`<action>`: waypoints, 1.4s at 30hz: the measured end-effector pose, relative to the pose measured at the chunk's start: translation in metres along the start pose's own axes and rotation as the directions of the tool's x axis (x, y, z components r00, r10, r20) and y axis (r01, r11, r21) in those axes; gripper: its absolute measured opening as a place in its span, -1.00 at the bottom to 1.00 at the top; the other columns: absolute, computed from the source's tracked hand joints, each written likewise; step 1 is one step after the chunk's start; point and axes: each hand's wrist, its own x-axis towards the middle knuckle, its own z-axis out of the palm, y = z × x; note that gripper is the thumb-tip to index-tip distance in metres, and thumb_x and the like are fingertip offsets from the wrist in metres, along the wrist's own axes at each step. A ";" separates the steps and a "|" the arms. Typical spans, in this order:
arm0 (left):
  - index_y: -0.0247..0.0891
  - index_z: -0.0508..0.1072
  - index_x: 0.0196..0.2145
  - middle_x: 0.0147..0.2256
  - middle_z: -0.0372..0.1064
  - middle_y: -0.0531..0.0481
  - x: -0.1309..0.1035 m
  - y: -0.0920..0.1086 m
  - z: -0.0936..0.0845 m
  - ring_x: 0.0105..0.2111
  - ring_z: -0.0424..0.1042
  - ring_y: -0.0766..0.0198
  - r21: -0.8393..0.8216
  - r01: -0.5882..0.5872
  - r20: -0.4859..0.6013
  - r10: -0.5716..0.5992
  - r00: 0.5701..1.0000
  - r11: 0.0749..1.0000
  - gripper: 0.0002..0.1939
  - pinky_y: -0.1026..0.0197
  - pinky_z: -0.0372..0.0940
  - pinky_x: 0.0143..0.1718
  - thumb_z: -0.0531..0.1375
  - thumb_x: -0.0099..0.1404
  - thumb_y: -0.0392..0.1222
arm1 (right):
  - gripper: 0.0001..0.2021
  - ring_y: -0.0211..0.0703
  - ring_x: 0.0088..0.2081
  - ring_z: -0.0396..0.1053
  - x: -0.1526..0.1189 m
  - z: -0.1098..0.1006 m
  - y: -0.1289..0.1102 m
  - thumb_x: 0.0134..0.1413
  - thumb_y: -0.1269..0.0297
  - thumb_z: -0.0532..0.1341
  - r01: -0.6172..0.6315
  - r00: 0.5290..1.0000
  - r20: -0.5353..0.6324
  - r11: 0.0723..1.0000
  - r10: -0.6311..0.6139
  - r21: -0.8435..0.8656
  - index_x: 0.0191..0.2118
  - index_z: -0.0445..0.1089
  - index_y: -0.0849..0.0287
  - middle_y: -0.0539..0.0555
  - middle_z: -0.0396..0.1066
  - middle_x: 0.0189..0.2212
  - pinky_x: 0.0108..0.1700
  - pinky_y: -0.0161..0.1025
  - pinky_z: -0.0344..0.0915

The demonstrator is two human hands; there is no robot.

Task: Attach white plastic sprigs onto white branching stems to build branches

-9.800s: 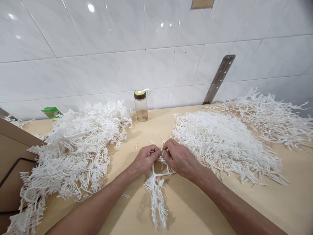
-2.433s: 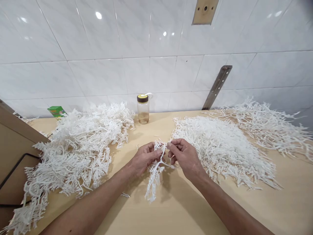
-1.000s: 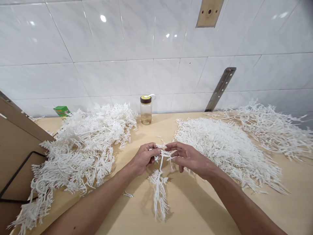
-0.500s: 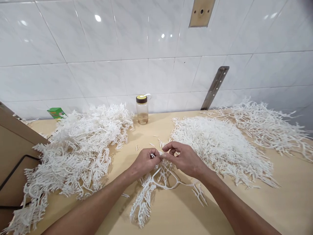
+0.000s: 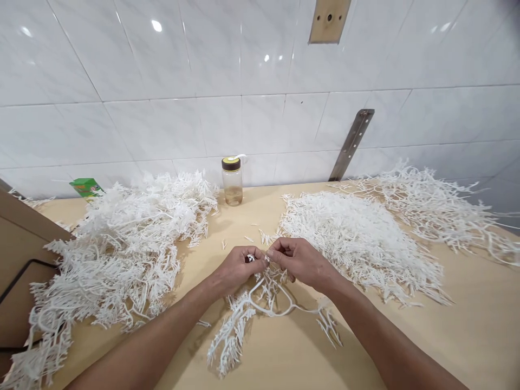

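Observation:
Both hands meet over a white branching plastic sprig [image 5: 266, 309] that lies on the wooden table [image 5: 300, 357]. My left hand [image 5: 242, 265] is closed on the upper part of the sprig, with small white tips showing between its fingers. My right hand [image 5: 298, 261] pinches with thumb and forefinger at the tips beside the left fingertips. Curved stems and feathery ends of the sprig spread below the hands. What exactly lies inside the right pinch is too small to see clearly.
White sprigs are heaped on the left [image 5: 122, 249]. Cut white pieces form a pile [image 5: 357, 244] on the right, with bare branched stems [image 5: 442, 206] behind. A bottle [image 5: 233, 184] and green carton [image 5: 86, 188] stand near the tiled wall. A brown box [image 5: 24, 260] is far left.
My right hand's raised fingers have closed into a pinch against the left fingertips. The whole view has shifted slightly, so things sit a little further left.

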 end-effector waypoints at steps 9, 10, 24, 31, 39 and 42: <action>-0.30 0.40 -0.46 -0.61 0.22 0.14 0.002 -0.001 -0.003 -0.67 0.08 0.50 -0.195 0.075 0.057 -0.065 0.996 0.978 -0.71 0.37 -0.10 -0.65 0.40 -0.01 -0.10 | -0.72 -0.39 -0.67 0.15 0.004 -0.001 0.008 0.11 0.07 0.25 -0.001 1.000 0.011 0.996 0.000 0.091 -0.43 0.42 0.20 -0.11 0.20 -0.66 -0.66 -0.43 0.16; -0.30 0.40 -0.45 -0.60 0.23 0.13 0.002 -0.002 -0.003 -0.66 0.11 0.49 -0.199 0.069 0.055 -0.059 0.997 0.978 -0.71 0.36 -0.07 -0.64 0.40 0.00 -0.10 | -0.72 -0.39 -0.67 0.15 0.004 -0.001 0.009 0.10 0.06 0.25 0.000 1.000 0.008 0.996 -0.001 0.094 -0.42 0.42 0.20 -0.10 0.21 -0.65 -0.66 -0.43 0.16; -0.32 0.39 -0.42 -0.57 0.25 0.10 0.004 -0.012 -0.006 -0.60 0.20 0.42 -0.181 -0.019 0.105 0.039 0.994 0.983 -0.59 0.32 0.09 -0.52 0.38 0.07 0.08 | -0.63 -0.37 -0.63 0.21 0.007 -0.008 0.014 0.10 -0.05 0.24 -0.031 0.996 0.086 0.993 0.021 0.117 -0.43 0.42 0.20 -0.09 0.23 -0.60 -0.60 -0.37 0.20; -0.29 0.34 -0.42 -0.60 0.16 0.15 0.005 -0.010 -0.005 -0.62 0.15 0.43 -0.016 -0.048 0.029 0.048 0.998 0.999 -0.60 0.33 0.06 -0.55 0.29 0.16 0.12 | -0.80 -0.28 -0.55 0.34 0.004 0.000 0.010 0.21 0.24 0.13 0.123 0.981 -0.091 0.910 -0.172 -0.396 -0.36 0.44 0.16 -0.02 0.41 -0.50 -0.45 -0.31 0.22; -0.29 0.33 -0.44 -0.59 0.16 0.15 0.002 -0.009 -0.004 -0.61 0.15 0.42 0.016 -0.043 0.057 0.042 0.998 0.999 -0.58 0.33 0.07 -0.54 0.28 0.15 0.15 | -0.83 -0.20 -0.44 0.33 0.013 0.012 0.021 0.20 0.42 0.09 0.238 0.807 -0.224 0.648 -0.547 -0.724 -0.40 0.36 0.18 0.06 0.42 -0.44 -0.36 -0.28 0.18; -0.29 0.34 -0.44 -0.59 0.17 0.14 0.000 -0.007 -0.001 -0.61 0.15 0.42 -0.001 -0.026 0.053 0.026 0.998 1.000 -0.56 0.32 0.08 -0.54 0.29 0.14 0.17 | -0.86 -0.20 -0.42 0.34 0.014 0.005 0.025 0.18 0.39 0.12 0.222 0.804 -0.287 0.712 -0.520 -0.667 -0.40 0.36 0.16 0.03 0.42 -0.46 -0.31 -0.27 0.21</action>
